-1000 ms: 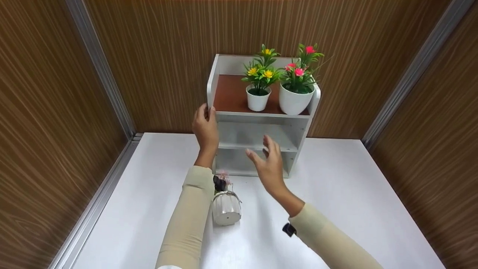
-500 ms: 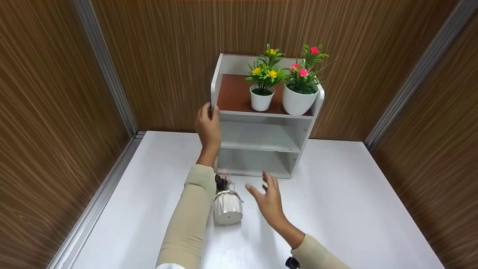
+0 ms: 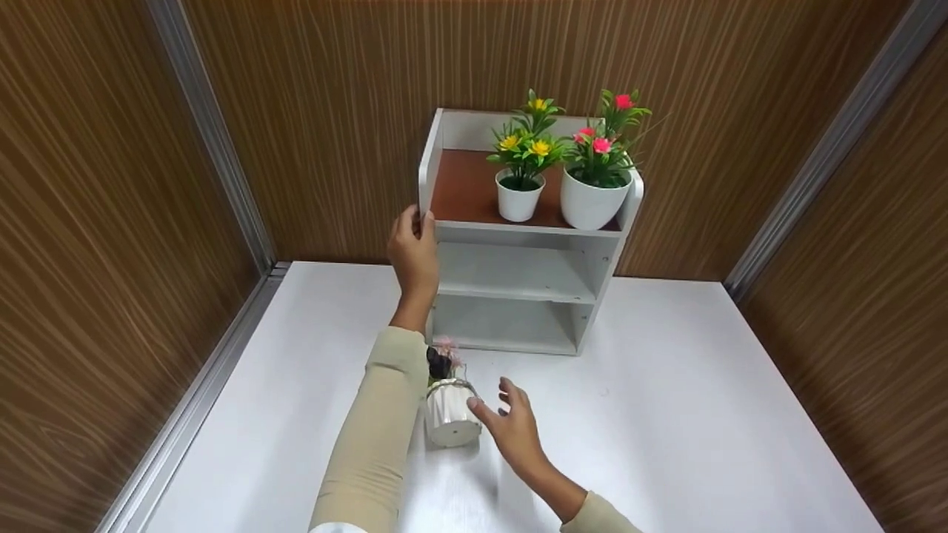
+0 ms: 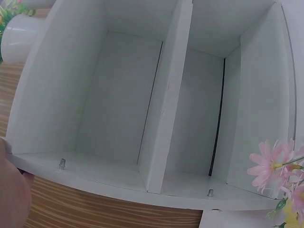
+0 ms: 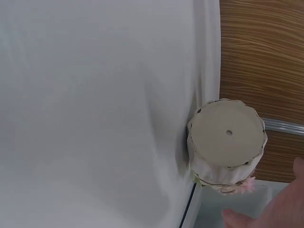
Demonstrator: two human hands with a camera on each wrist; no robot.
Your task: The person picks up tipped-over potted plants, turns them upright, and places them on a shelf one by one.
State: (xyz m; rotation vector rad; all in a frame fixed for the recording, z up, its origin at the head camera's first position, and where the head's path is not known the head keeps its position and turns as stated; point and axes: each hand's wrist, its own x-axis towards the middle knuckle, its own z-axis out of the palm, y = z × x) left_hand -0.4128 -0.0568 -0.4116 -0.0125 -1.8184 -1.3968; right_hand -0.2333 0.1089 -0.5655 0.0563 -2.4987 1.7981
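Observation:
My left hand [image 3: 415,255] grips the left side panel of a small white shelf [image 3: 518,230], thumb at the front edge. A white fluted flower pot [image 3: 450,414] with a cord round its rim lies on its side before the shelf, its flat base facing me. Its pink flowers [image 4: 268,164] show in the left wrist view; my left sleeve partly covers them in the head view. Just right of this pot, my right hand [image 3: 515,437] has its fingers and thumb spread, the thumb overlapping the pot's edge. The right wrist view shows the pot's round base [image 5: 228,135] close by.
On the shelf's brown top stand a small white pot [image 3: 520,201] with yellow flowers and a larger white pot [image 3: 595,203] with pink-red flowers. Below are two compartments. Wood-patterned walls [image 3: 333,111] enclose the white table [image 3: 666,385] at the back and sides.
My right hand has moved down and then left, from in front of the shelf to beside the lying pot. The left hand keeps its hold on the shelf. The view has shifted slightly.

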